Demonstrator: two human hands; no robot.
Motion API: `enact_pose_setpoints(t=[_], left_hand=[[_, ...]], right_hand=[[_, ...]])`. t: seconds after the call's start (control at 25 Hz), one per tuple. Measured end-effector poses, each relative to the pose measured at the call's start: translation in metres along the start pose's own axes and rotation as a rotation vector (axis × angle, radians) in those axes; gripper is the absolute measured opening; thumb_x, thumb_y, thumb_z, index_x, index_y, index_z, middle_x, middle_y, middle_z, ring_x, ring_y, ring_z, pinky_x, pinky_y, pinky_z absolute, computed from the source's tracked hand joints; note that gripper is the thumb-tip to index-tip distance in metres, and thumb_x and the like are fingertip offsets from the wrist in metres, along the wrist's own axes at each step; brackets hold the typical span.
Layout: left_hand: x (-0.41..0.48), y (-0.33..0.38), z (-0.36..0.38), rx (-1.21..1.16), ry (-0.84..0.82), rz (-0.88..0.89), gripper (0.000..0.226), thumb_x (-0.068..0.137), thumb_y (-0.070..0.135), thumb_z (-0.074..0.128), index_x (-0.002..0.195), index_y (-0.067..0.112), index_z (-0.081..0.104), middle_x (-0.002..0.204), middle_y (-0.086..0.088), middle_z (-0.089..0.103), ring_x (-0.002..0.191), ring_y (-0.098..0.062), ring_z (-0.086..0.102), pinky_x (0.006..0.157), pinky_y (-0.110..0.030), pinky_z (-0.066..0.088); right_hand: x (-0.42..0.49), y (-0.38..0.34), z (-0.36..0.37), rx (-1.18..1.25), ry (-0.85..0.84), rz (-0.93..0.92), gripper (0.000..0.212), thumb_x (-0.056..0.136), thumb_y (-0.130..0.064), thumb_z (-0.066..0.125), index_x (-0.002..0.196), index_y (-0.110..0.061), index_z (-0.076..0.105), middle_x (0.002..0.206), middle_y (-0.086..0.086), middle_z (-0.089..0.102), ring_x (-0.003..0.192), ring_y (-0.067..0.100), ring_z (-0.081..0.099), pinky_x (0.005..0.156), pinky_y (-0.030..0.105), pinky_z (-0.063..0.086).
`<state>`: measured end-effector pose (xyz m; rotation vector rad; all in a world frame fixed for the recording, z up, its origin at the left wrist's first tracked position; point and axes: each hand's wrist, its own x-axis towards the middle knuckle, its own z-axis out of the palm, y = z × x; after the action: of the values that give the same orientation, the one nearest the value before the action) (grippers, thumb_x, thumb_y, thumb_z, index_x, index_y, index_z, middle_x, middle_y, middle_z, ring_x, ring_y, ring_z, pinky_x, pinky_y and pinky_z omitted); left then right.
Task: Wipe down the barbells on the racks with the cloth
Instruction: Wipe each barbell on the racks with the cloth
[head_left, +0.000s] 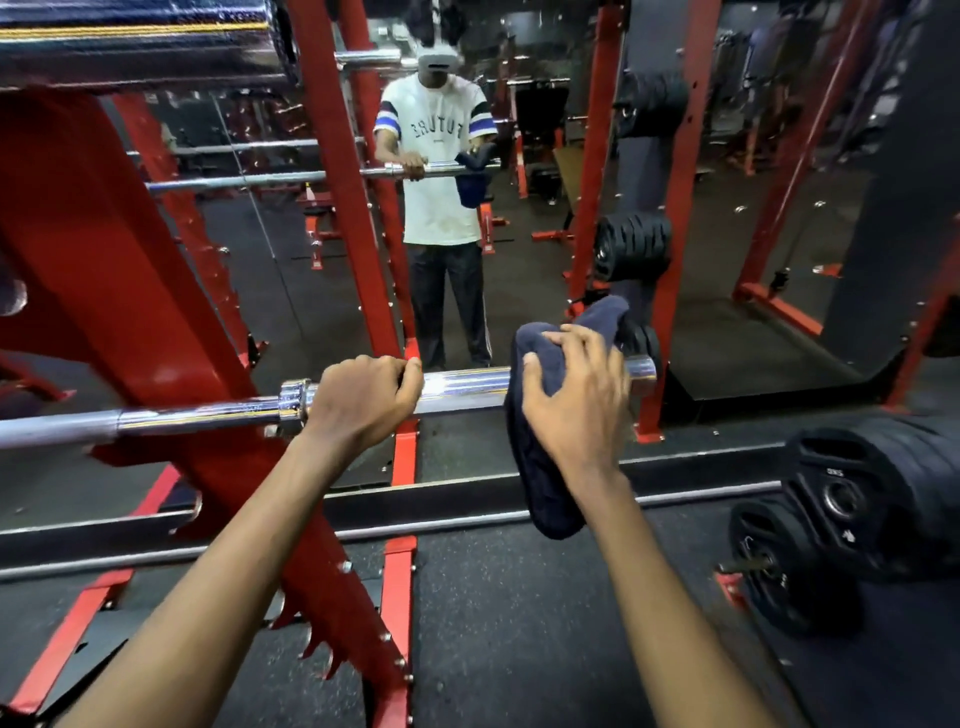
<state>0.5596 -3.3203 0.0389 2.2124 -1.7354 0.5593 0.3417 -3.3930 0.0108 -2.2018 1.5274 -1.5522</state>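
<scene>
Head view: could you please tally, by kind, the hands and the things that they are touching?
Hands: 2 (left hand, right hand)
chrome barbell: 1
dark blue cloth: 1
Total: 4

head-worn view, angled down, close over barbell (467, 387)

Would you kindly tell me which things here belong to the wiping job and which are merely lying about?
Job: chrome barbell, dark blue cloth, left hand gripping the barbell, right hand holding the cloth.
Lying about: black weight plates, wall mirror.
</scene>
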Motion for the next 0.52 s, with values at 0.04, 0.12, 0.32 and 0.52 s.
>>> enact_pose_setpoints(t=[0.04, 0.12, 0.32, 0.52], left_hand=[[0.003, -0.004, 0.0, -0.028, -0.029, 0.01, 0.059, 0.1, 0.046, 0.025, 0.069, 0.012, 0.063, 0.073, -0.015, 0.068, 0.076, -0.038, 0.065, 0.063, -0.038, 0.045], [0.007, -0.013, -0.003, -0.076, -0.092, 0.051, 0.059, 0.101, 0.05, 0.024, 0.072, 0.015, 0.06, 0.079, -0.014, 0.069, 0.083, -0.038, 0.065, 0.071, -0.04, 0.049], [0.0, -0.023, -0.006, -0.033, -0.059, 0.12, 0.059, 0.104, 0.047, 0.022, 0.09, 0.017, 0.07, 0.091, -0.018, 0.071, 0.094, -0.04, 0.065, 0.077, -0.042, 0.048], [-0.003, -0.016, -0.005, 0.042, 0.009, 0.113, 0.065, 0.097, 0.046, 0.016, 0.078, 0.013, 0.069, 0.078, -0.016, 0.071, 0.079, -0.04, 0.067, 0.069, -0.04, 0.05]], right_hand=[[-0.011, -0.015, 0.005, 0.018, -0.015, -0.029, 0.034, 0.092, -0.042, 0.06, 0.117, -0.02, 0.065, 0.128, -0.002, 0.062, 0.113, 0.031, 0.057, 0.104, 0.047, 0.043], [-0.035, -0.035, 0.015, 0.048, -0.059, -0.106, 0.038, 0.095, -0.043, 0.057, 0.126, -0.021, 0.062, 0.134, -0.004, 0.058, 0.12, 0.03, 0.054, 0.114, 0.05, 0.037], [-0.03, 0.001, 0.011, -0.009, 0.08, -0.065, 0.035, 0.097, -0.034, 0.06, 0.129, -0.02, 0.063, 0.141, 0.0, 0.057, 0.124, 0.031, 0.056, 0.114, 0.047, 0.036], [-0.012, 0.001, 0.009, 0.012, 0.185, 0.153, 0.037, 0.095, -0.035, 0.059, 0.125, -0.014, 0.062, 0.137, 0.003, 0.058, 0.122, 0.033, 0.056, 0.108, 0.042, 0.037]])
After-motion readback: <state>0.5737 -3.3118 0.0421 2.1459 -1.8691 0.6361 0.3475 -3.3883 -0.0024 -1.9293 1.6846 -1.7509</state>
